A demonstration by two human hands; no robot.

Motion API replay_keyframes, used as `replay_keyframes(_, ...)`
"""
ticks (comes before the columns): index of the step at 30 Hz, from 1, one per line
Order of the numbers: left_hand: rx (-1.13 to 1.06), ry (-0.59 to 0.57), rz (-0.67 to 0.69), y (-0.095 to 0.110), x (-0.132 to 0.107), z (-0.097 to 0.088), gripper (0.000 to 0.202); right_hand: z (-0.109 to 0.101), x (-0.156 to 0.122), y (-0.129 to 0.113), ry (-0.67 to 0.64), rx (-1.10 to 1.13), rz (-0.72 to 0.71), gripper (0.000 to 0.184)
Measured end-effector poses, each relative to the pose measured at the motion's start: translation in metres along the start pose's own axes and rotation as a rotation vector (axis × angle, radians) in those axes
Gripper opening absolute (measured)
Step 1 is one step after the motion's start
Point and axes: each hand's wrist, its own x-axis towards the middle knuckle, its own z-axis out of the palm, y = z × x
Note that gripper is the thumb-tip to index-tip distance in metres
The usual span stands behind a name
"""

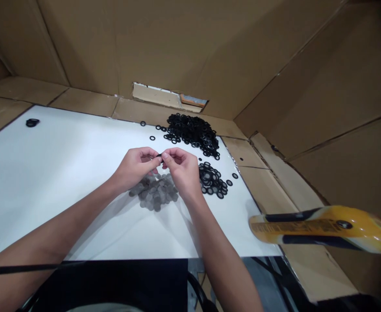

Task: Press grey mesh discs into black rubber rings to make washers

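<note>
Left hand point(133, 167) and right hand point(184, 169) pinch one black ring point(159, 155) between closed fingertips above grey discs point(154, 195) on a white table point(47, 164); the small ring pile point(211, 180) seems done, while the larger heap point(192, 132) apparently remains.

No writing in the frame is clear enough to read. The yellow object point(323, 227) at the lower right carries a strip of small dark print along its side, but the print is too blurred to make out.
</note>
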Motion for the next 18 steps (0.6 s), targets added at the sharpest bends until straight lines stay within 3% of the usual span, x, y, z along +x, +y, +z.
replay_keyframes(6, -0.004, -0.029, -0.003, -0.0026, 0.0009, 0.0004, 0.021, 0.0011, -0.0011, -0.0001, 0.031, -0.015, 0.026, 0.018)
replay_keyframes(18, -0.027, 0.024, 0.029, -0.0003, -0.0024, -0.0017, 0.021, 0.0018, -0.0026, -0.0026, 0.072, 0.096, 0.069, 0.019)
